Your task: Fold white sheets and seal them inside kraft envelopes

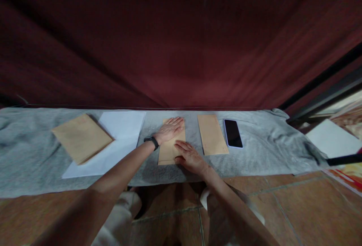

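A brown paper envelope (167,152) lies flat on the grey cloth in front of me. Across its upper part rests my left hand (171,129), palm down with the fingers stretched out. My right hand (190,157) lies on the envelope's right edge, lower down, its fingers extended over the paper. Neither hand grips anything. Just to the right is a second brown envelope (212,135) with faint red print. Further left, a stack of brown envelopes (82,138) sits partly on white paper sheets (121,144).
A phone (233,133) with a pale purple case lies right of the second envelope. Grey cloth (268,144) covers the long, narrow surface. Behind it hangs a dark red curtain (183,50). At far right are a white sheet (333,138) and a dark bar. Tiled floor (299,204) shows below.
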A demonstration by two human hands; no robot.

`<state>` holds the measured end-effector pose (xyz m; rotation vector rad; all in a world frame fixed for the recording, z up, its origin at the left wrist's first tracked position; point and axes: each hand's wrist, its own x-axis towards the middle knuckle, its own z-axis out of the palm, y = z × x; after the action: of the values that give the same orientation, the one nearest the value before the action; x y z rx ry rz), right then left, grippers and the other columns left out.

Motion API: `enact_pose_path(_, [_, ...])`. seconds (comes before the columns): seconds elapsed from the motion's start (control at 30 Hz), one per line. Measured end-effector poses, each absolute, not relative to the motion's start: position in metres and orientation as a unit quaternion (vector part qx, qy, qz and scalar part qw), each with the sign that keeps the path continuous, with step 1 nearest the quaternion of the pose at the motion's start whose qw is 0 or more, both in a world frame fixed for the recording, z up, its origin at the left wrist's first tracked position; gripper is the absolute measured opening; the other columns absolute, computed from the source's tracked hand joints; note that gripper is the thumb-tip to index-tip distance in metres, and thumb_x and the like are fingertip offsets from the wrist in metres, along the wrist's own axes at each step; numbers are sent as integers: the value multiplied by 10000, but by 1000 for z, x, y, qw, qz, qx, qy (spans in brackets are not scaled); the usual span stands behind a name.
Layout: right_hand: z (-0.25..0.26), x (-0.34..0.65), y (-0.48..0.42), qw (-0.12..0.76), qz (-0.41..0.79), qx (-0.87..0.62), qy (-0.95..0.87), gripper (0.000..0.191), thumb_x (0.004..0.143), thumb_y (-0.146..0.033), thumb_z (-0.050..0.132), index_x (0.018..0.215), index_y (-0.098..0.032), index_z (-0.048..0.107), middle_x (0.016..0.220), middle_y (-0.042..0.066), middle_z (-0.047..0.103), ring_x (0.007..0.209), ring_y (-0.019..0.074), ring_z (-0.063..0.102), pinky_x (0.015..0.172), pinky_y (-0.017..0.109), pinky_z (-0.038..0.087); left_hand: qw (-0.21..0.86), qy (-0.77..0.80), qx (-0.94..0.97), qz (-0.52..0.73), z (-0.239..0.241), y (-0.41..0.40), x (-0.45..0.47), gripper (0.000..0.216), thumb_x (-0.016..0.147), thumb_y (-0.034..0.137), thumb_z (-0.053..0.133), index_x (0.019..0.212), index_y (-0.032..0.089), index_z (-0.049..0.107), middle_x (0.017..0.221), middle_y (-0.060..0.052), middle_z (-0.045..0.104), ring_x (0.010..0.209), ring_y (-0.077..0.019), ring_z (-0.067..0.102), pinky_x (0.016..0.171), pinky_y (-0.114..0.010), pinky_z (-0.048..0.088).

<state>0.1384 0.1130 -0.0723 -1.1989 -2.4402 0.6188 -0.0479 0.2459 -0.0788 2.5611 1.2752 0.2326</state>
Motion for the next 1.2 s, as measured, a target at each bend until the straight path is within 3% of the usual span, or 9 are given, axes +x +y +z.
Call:
enact_pose_path(0.2, [-70, 149, 121, 183, 249, -438, -844, 562, 831, -273, 739, 1365, -217, 574, 1420, 97, 572, 1320, 243, 507, 1127, 410, 397, 136, 392, 908, 64, -85, 240, -50, 618, 1055, 462, 221, 1598, 176, 289, 1686, -70, 239, 1562, -159, 173, 1265, -347, 65])
enact_pose_path(0.47, [-58, 146, 116, 137, 207, -543, -802, 533, 764, -382, 797, 1196, -136, 605, 1223, 141, 585, 1154, 309, 516, 1016, 441, 428, 160, 356, 920, 27, -77, 202, -53, 588, 1062, 447, 246, 1598, 211, 289, 1687, -49, 247, 1566, -154, 159, 1267, -351, 82])
enact_pose_path(0.8, [-59, 147, 114, 126, 186, -577, -785, 374, 843, -403, 720, 1108, -157, 626, 1193, 154, 604, 1118, 329, 526, 966, 437, 405, 149, 340, 928, 17, -62, 140, -51, 572, 1075, 420, 262, 1580, 157, 323, 1673, -104, 268, 1564, -164, 173, 1271, -366, 95])
enact_pose_path(1.2, [-65, 157, 120, 130, 227, -557, -788, 260, 801, -328, 752, 991, -190, 639, 1146, 93, 599, 1118, 281, 508, 956, 405, 419, 56, 373, 923, 78, -80, 97, -45, 564, 1077, 389, 273, 1587, 149, 304, 1652, -114, 318, 1549, -202, 242, 1280, -409, 149])
